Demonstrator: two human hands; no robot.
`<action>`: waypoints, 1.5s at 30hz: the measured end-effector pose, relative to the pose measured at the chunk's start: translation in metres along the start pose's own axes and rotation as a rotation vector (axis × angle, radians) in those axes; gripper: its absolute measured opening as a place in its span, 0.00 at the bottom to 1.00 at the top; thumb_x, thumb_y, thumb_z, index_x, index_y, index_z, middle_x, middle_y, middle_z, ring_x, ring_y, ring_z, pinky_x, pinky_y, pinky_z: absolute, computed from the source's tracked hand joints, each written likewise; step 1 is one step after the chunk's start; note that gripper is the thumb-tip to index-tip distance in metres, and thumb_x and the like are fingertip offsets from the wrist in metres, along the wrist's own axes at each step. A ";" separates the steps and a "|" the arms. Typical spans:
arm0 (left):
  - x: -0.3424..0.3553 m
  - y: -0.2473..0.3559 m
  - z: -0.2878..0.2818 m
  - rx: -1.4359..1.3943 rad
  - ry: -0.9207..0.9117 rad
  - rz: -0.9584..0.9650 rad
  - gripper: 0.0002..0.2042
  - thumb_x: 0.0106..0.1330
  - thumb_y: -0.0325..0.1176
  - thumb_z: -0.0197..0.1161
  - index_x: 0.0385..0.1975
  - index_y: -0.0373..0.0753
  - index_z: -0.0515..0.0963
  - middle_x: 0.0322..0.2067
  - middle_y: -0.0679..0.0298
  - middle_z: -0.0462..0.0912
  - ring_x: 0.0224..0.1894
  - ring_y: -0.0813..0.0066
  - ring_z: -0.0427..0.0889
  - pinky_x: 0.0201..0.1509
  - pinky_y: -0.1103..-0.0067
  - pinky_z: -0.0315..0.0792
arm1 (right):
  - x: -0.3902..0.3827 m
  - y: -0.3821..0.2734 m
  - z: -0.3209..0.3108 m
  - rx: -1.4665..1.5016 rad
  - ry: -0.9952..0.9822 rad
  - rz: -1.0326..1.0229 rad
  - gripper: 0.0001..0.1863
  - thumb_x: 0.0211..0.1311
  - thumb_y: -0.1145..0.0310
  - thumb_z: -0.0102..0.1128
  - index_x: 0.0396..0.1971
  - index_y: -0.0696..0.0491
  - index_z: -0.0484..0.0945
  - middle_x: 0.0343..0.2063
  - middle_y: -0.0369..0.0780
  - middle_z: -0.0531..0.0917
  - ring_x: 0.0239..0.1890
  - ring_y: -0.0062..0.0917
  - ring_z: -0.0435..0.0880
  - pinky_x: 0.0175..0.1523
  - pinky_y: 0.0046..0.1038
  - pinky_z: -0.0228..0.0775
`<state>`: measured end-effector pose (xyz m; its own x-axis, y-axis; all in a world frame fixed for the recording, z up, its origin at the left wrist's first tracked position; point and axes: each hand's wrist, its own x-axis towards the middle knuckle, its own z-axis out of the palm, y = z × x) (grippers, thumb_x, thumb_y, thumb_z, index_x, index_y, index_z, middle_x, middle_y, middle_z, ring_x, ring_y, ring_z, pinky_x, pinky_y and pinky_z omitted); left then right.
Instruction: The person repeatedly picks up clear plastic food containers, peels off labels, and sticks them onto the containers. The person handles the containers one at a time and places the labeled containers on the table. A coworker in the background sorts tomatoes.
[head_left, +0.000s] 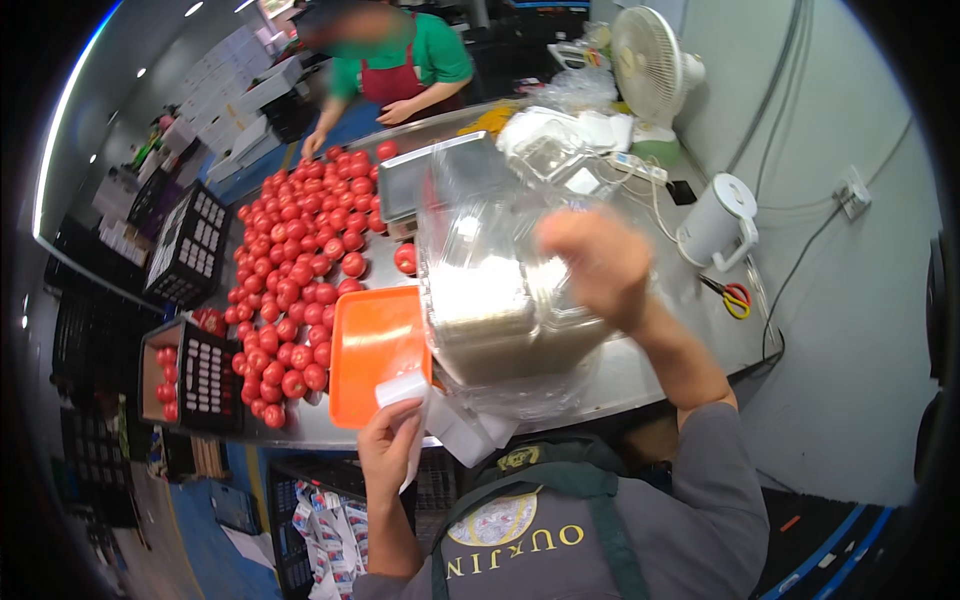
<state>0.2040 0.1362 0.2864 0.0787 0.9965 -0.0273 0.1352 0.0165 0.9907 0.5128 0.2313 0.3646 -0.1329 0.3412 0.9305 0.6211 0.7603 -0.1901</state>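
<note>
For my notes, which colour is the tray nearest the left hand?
The tray is orange; the head view shows it.

A bent white sheet [403,387] is held just left of bagged, stacked clear plastic containers [482,300].

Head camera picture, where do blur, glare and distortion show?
Head view: the right hand is smeared, likely by motion; head view: glare whitens the stacked clear plastic containers; head view: the near edge of the metal table bows, fisheye-style.

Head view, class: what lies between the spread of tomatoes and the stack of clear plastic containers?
The head view shows an orange tray between them; beyond it are a lone tomato and a grey flat-topped device.
</note>
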 end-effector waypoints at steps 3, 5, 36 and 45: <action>-0.003 -0.008 -0.003 0.031 0.101 0.028 0.09 0.59 0.19 0.56 0.39 0.28 0.77 0.36 0.62 0.79 0.38 0.80 0.76 0.45 0.84 0.69 | 0.030 0.054 -0.068 0.169 0.387 0.503 0.03 0.55 0.79 0.57 0.27 0.58 0.79 0.27 0.37 0.83 0.30 0.19 0.80 0.36 0.20 0.71; -0.002 -0.010 0.001 0.072 0.160 0.066 0.10 0.59 0.20 0.56 0.41 0.28 0.77 0.37 0.62 0.79 0.39 0.79 0.76 0.46 0.84 0.69 | 0.012 0.130 -0.117 0.251 0.379 0.774 0.07 0.60 0.72 0.53 0.28 0.59 0.78 0.26 0.38 0.82 0.30 0.19 0.79 0.37 0.19 0.70; 0.012 0.033 -0.039 0.069 0.130 0.135 0.23 0.60 0.23 0.53 0.58 0.34 0.64 0.52 0.58 0.70 0.53 0.75 0.69 0.56 0.80 0.63 | -0.107 -0.127 0.124 1.221 -0.333 0.736 0.28 0.44 0.81 0.66 0.48 0.55 0.66 0.43 0.43 0.74 0.46 0.29 0.74 0.50 0.28 0.67; 0.014 0.025 -0.064 0.142 0.281 0.315 0.19 0.61 0.35 0.54 0.51 0.35 0.69 0.41 0.54 0.75 0.43 0.68 0.76 0.51 0.74 0.66 | -0.141 -0.154 0.192 1.237 -0.007 0.992 0.14 0.55 0.85 0.54 0.42 0.63 0.73 0.37 0.42 0.79 0.38 0.23 0.79 0.48 0.25 0.72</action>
<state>0.1455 0.1556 0.3191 -0.1311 0.9351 0.3293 0.2836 -0.2829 0.9163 0.2872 0.1723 0.2027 -0.0799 0.9549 0.2861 -0.5260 0.2034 -0.8258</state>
